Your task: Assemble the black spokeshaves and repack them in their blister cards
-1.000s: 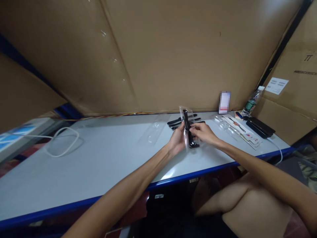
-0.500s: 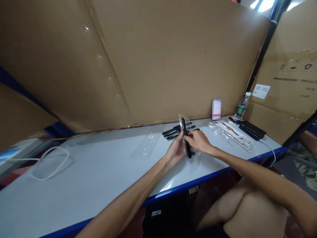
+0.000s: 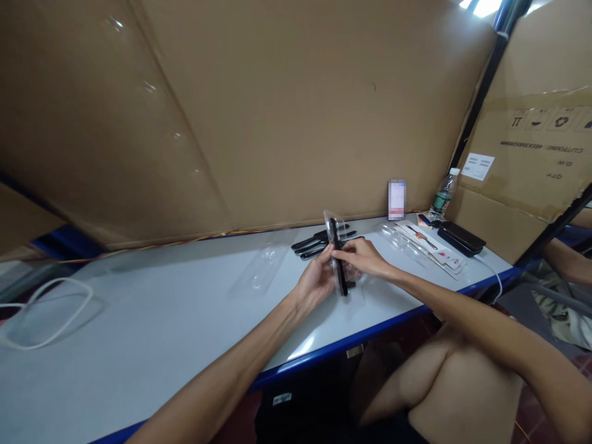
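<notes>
My left hand (image 3: 317, 280) and my right hand (image 3: 365, 258) meet above the white table (image 3: 161, 320), both closed on a clear plastic blister pack (image 3: 333, 229) held upright with a long black strap-like piece (image 3: 340, 274) in it. The left hand grips the pack from the left side; the right-hand fingers pinch it from the right near its middle. Several more black pieces (image 3: 319, 242) lie flat on the table just behind the hands. An empty clear blister tray (image 3: 261, 274) lies to the left of them.
Printed cards and clear packs (image 3: 428, 246) lie at the right, with a black case (image 3: 461, 238), a water bottle (image 3: 440, 196) and a small white box (image 3: 396, 199). Cardboard sheets (image 3: 277, 111) wall the back. A white cable (image 3: 41, 314) loops at far left. Another person's arm (image 3: 567, 262) shows at the right edge.
The view has swung up and to the right, so everything sits lower-left in frame. Both hands keep their hold on the pack, which has shifted slightly within their grip.
</notes>
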`<state>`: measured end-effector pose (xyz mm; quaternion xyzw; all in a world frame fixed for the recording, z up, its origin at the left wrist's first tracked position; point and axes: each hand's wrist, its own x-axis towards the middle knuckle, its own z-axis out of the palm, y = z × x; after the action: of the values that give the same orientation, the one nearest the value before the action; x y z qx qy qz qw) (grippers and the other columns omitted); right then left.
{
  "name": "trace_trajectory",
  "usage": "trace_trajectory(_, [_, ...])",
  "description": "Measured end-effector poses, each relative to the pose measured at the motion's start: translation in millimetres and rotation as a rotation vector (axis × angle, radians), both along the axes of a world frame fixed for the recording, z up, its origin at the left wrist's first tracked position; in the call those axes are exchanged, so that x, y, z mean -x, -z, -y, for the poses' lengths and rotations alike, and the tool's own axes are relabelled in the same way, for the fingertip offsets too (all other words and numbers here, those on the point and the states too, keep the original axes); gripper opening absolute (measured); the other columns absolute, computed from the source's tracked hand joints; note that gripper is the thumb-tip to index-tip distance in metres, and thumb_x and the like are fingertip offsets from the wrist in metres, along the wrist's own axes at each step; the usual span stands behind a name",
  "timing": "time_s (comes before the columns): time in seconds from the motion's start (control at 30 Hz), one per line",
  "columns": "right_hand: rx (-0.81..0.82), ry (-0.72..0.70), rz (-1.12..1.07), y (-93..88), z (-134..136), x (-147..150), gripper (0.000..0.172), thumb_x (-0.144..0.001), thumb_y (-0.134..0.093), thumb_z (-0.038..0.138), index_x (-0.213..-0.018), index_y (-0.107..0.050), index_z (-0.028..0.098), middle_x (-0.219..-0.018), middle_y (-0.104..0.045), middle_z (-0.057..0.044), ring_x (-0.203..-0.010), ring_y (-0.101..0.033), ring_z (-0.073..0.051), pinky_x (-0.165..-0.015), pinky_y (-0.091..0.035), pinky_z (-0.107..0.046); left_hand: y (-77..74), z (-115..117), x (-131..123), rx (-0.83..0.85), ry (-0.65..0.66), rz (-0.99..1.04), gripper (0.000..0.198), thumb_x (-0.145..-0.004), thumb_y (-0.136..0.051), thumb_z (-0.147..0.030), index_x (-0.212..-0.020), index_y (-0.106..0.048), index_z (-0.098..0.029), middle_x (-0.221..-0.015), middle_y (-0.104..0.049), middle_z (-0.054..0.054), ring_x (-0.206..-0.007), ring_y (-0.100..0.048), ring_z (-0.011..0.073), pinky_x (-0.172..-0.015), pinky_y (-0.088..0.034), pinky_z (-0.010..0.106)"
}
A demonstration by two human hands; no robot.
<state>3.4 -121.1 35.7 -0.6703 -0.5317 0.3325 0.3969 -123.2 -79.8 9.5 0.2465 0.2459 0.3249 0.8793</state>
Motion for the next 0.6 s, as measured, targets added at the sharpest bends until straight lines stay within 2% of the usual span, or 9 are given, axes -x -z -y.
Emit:
trace_trajectory(0.23, [0.007, 0.013, -0.156, 7.2, -6.8, -3.2, 0.021, -0.09, -0.068, 0.025, -0.071, -0.067, 0.015, -0.061, -0.063, 0.0, -0.053, -0.06, -0.012, -0.038, -0.041, -0.019, 5.4, -2.4, 0.2, -0.032, -0.017, -0.021, 0.016, -0.098, -0.059, -0.021, -0.089, -0.068, -0.012, -0.074, -0.071, 0.007, -0.065, -0.072, 0.0215, -0.075, -0.065, 0.044])
trace_trajectory(0.33, [-0.003, 0.032, -0.112, 9.1, -7.4, -2.9, 0.021, -0.089, -0.067, 0.025, -0.071, -0.068, 0.015, -0.062, -0.065, -0.001, -0.053, -0.06, -0.013, -0.041, -0.043, -0.021, 5.8, -2.7, -0.2, -0.021, -0.016, -0.017, 0.014, -0.097, -0.061, -0.02, -0.088, -0.068, -0.012, -0.074, -0.071, 0.008, -0.065, -0.072, 0.0211, -0.073, -0.065, 0.042])
trace_trajectory(0.6, [-0.078, 0.069, 0.083, 9.1, -4.6, -0.4, 0.021, -0.089, -0.066, 0.027, -0.072, -0.07, 0.016, -0.069, -0.072, -0.002, -0.062, -0.065, -0.013, -0.054, -0.045, -0.021, 3.3, -2.3, 0.9, -0.001, -0.007, 0.032, 0.013, -0.097, -0.057, -0.015, -0.104, -0.068, -0.014, -0.081, -0.073, 0.007, -0.07, -0.073, 0.0202, -0.076, -0.065, 0.041])
